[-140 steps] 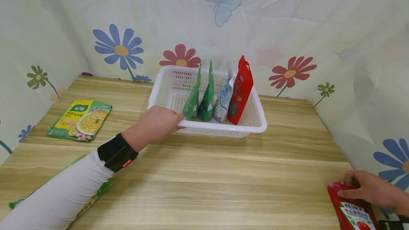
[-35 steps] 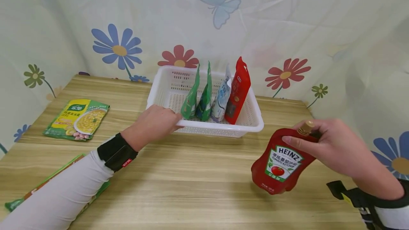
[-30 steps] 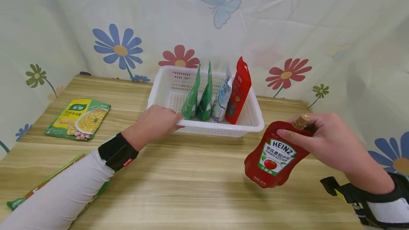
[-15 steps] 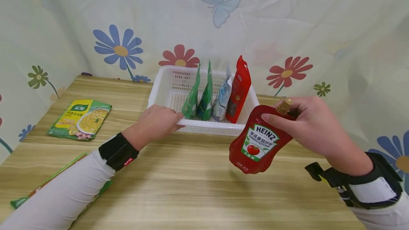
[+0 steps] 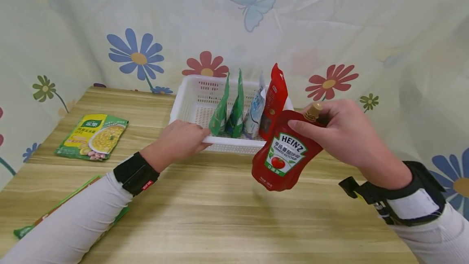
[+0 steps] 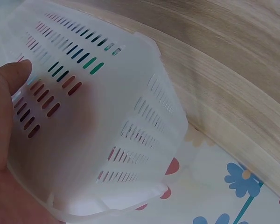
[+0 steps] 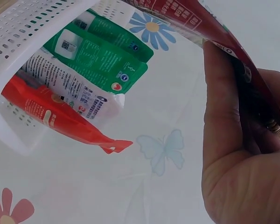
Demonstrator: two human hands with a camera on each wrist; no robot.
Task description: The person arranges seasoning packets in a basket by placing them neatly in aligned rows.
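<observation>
In the head view my left hand [image 5: 180,141] grips the front left of a white plastic basket [image 5: 234,147] at its rim. The left wrist view has the thumb against the slotted wall, with finger shapes showing through it. Upright in the basket stand two green pouches [image 5: 220,115], a pale blue-white pouch [image 5: 255,113] and a red pouch [image 5: 274,99]. My right hand [image 5: 344,133] pinches a red Heinz tomato ketchup pouch [image 5: 280,158] by its top, beside the gold cap [image 5: 313,111]. This pouch hangs tilted above the table, overlapping the basket's front right corner in this view.
A yellow-green soup packet [image 5: 93,137] lies flat on the wooden table [image 5: 227,223] at the left. Another green-edged packet [image 5: 113,219] lies partly hidden under my left forearm. Flower-printed cloth [image 5: 157,7] stands behind the table and along its sides.
My right hand has lifted the ketchup pouch from the table's right edge and carried it left and up toward the basket. The left hand has stayed on the rim.
</observation>
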